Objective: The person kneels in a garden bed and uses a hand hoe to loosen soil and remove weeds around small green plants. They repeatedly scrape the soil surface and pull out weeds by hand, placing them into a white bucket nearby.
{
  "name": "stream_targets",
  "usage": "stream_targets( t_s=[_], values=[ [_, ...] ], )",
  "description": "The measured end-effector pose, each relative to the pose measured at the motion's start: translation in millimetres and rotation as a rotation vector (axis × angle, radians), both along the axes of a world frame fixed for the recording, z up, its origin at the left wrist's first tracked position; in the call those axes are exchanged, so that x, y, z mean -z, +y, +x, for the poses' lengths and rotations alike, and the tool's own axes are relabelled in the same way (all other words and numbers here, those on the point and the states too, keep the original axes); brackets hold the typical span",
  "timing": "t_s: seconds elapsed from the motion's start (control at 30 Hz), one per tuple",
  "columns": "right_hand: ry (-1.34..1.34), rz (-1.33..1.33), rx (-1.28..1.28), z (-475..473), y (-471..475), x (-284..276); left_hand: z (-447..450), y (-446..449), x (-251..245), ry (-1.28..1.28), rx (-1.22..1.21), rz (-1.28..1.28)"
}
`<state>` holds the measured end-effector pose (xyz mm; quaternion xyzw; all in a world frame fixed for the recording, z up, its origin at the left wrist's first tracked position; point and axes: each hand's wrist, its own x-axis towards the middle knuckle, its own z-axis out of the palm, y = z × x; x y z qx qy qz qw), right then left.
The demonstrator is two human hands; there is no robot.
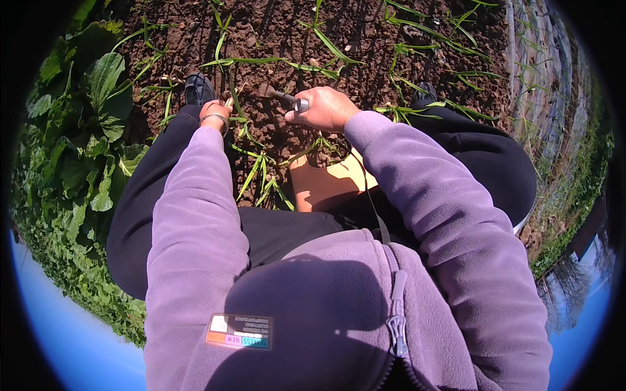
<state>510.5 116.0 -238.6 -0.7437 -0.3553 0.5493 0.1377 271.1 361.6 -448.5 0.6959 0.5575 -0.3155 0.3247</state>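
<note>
My right hand [325,106] is closed around the handle of a small hand hoe [283,96], whose soil-coated metal blade rests at the loose brown soil [274,44]. To its left, beside my left shoe, my left hand [215,111] wears a bracelet and has pale stalks or roots at its fingertips; whether it grips them I cannot tell. Green leafy plants with long narrow leaves [261,159] grow just below and between the hands. An orange-brown sheet or board [318,183], its top edge curved, lies between my legs.
Broad-leaved green plants [105,83] crowd the left side. More narrow-leaved plants [335,46] grow in the soil ahead. Plastic sheeting [547,88] covers ground on the right. My shoes [199,89] stand on either side of the worked soil.
</note>
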Motion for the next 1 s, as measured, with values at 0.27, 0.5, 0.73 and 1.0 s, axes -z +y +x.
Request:
stream_targets(
  t_s=[0.27,0.5,0.73,1.0],
  values=[
    [0.166,-0.035,0.196,19,-21,29,29,-2,-55,0.025,0.115,0.095],
    [0.182,-0.090,0.234,31,-20,32,34,-2,-71,0.019,0.054,0.123],
    [0.128,0.005,0.309,28,21,5,65,-8,-111,0.311,0.445,0.065],
    [0.237,-0.013,0.503,19,44,-29,73,-13,-127,0.373,0.454,0.106]
  ],
)
